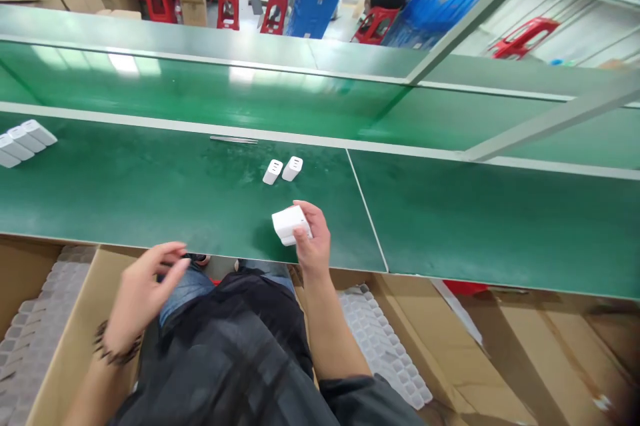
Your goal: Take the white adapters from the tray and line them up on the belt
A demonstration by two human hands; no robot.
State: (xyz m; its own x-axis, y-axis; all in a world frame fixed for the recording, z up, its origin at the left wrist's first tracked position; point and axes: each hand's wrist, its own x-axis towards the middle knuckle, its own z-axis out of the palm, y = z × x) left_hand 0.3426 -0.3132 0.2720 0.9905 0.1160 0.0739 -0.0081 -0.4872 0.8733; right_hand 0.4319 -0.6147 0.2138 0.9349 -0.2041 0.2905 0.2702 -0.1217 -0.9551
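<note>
My right hand (314, 243) is closed on white plug-in chargers (290, 221), apparently two pressed side by side, just above the front part of the green table. Beyond it, two more white chargers (273, 172) stand on the tabletop with dark port slots showing on their upper ends. My left hand (150, 286), slightly blurred, hovers near the table's front edge at the left, over my lap. Its thumb and fingers are apart, and nothing shows between them. A dark beaded bracelet (117, 345) circles that wrist.
Several white chargers (25, 141) lie in a row at the far left of the green table (150, 193). Metal tweezers (234, 140) rest by the back rail. Cardboard boxes with plastic trays (385, 346) flank my legs. People sit on red stools (229, 11) beyond.
</note>
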